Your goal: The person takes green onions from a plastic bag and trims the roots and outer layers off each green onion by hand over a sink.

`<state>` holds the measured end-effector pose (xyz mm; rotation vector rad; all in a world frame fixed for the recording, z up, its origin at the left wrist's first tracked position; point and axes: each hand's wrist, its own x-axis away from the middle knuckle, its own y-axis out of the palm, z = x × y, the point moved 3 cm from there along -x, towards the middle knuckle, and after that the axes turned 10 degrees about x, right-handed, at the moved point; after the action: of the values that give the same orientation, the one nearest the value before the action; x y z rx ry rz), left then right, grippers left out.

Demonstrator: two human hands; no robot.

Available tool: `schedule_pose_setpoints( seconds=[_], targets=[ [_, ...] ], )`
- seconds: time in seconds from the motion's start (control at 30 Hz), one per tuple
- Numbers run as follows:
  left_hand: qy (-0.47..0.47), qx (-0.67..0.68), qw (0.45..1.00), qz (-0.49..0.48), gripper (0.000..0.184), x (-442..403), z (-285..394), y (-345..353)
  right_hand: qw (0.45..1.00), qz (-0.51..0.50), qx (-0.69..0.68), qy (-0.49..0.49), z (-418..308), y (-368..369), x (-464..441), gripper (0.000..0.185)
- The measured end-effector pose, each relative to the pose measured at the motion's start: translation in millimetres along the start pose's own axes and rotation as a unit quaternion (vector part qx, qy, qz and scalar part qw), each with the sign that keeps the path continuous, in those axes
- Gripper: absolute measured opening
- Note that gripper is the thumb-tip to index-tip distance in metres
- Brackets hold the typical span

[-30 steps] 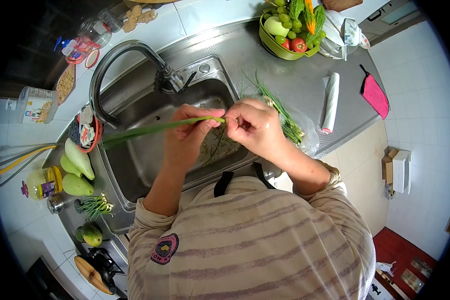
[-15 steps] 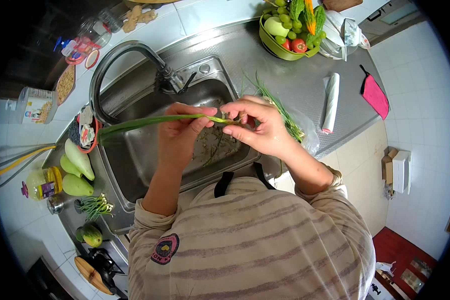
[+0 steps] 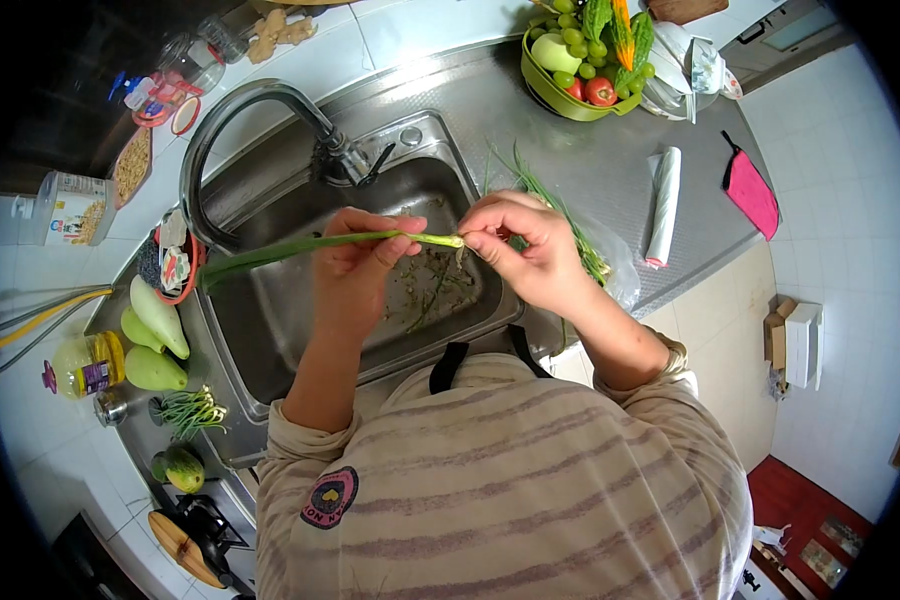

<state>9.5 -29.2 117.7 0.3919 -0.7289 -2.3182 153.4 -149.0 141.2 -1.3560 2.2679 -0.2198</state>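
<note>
A green onion (image 3: 285, 254) stretches level above the sink (image 3: 260, 330), its long leaves pointing left. My left hand (image 3: 355, 262) is closed on its stalk between thumb and fingers. At the pale root end, my right hand (image 3: 530, 250) has thumb and fingertips pinched together on the roots. Bits of peel and trimmings (image 3: 430, 295) lie on the sink floor below. Just beyond my right hand, more green onions (image 3: 587, 250) rest on a clear plastic bag (image 3: 625, 275), partly covered by that hand.
A faucet (image 3: 345, 160) arches over the sink. To the right lie a plastic roll (image 3: 662, 205) and a pink cloth (image 3: 752, 195); a green basket of produce (image 3: 570, 105) stands behind. Left are pale gourds (image 3: 155, 370), trimmed green onions (image 3: 192, 412) and an oil bottle (image 3: 85, 367).
The right fingers, spread around the brownish root end before, are now pinched together at its tip. More of the pale stalk shows between the hands. The left hand has barely moved.
</note>
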Motion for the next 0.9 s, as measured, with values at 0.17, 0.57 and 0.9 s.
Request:
schedule_pose_setpoints(
  seconds=[0.17, 0.57, 0.9],
  targets=[
    [0.009, -0.037, 0.999, -0.031, 0.014, -0.1, 1.2, 3.5, 0.988, -0.017, 0.106, -0.113, -3.1, 5.4, -2.2, 0.012],
    [0.011, -0.004, 0.998, -0.061, 0.011, -0.9, -5.4, 3.7, 0.991, 0.003, 0.096, -0.091, 4.9, 16.0, 0.7, 0.010],
    [0.002, 0.009, 1.000, 0.005, 0.014, -1.8, -3.9, -5.1, 0.998, -0.033, 0.027, -0.047, 7.4, 10.3, 0.4, 0.012]
  ],
)
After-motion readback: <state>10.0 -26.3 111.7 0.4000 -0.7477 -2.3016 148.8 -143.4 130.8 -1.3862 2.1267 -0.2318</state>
